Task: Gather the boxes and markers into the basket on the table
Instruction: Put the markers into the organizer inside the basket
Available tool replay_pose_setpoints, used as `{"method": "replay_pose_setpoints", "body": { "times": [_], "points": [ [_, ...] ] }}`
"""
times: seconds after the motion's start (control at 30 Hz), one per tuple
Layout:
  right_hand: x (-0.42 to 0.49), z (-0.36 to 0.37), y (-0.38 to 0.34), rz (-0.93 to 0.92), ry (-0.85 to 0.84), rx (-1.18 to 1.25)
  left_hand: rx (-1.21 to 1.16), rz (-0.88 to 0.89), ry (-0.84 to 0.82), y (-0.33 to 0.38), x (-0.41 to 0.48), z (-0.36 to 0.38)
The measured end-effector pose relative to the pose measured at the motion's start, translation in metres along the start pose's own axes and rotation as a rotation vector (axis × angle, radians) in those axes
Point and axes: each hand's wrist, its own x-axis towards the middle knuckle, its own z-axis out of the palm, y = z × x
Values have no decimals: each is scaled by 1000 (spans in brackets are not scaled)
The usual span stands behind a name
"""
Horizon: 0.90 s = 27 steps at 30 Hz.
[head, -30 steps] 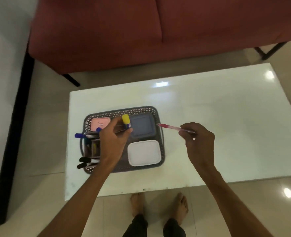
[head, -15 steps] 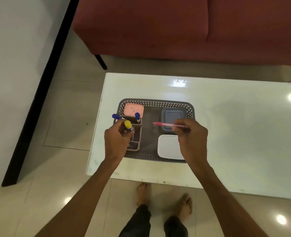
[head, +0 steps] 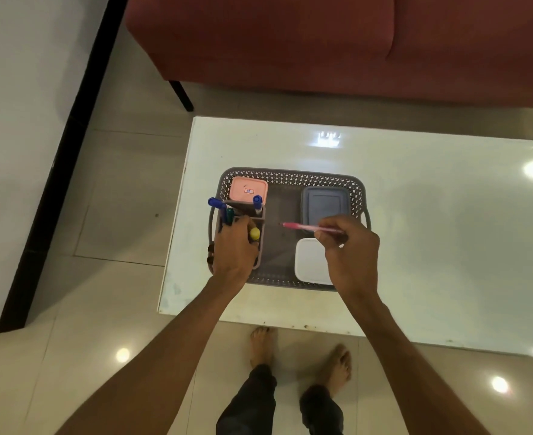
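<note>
"Two hands over the basket (head: 290, 178), then. What sits at its 9 o'clock side?"

"One brownish holder (head: 261, 251), standing inside the basket along that wall. A blue-capped marker (head: 215, 202) leans out of its far end over the rim, a green-capped marker (head: 229, 214) is just beside it, and a second blue cap (head: 257, 200) stands at the holder's 1 o'clock corner."

"And the left hand (head: 235, 251)?"

"It is on top of the holder, fingers curled round a yellow-capped marker (head: 254, 233), cap pointing up. I cannot tell how deep the marker's other end sits in the holder."

"Where are the boxes?"

"All three are in the basket. The pink box (head: 248, 190) fills the 11 o'clock corner, touching the holder's far end. The grey box (head: 323, 205) lies at 1 o'clock, and the white box (head: 308, 259) at 5 o'clock, partly under the right hand (head: 350, 251)."

"What does that hand hold?"

"A pink pen (head: 303, 227), pinched between thumb and fingers. It lies level above the basket's bare middle, between holder and grey box, tip toward 9 o'clock."

"Beyond the basket?"

"The glossy white table (head: 447, 246) runs off toward 3 o'clock, and a red sofa (head: 321, 42) stands at 12 o'clock"
</note>
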Motion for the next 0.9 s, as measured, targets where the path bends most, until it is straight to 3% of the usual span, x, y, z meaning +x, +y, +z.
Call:
{"method": "replay_pose_setpoints", "body": {
  "times": [0.2,0.43,0.63,0.9],
  "points": [
    [1,4,-3,-20,-18,6,-76,-22,14,3,-1,-2],
    [-2,18,-30,-167,-105,-40,-240,-58,102,10,-10,-38],
    [0,51,-51,-297,-252,-205,-296,-50,224,-9,-16,-66],
    [7,108,-48,-306,-393,-396,-330,-80,248,-27,-17,-67]
  ]
}}
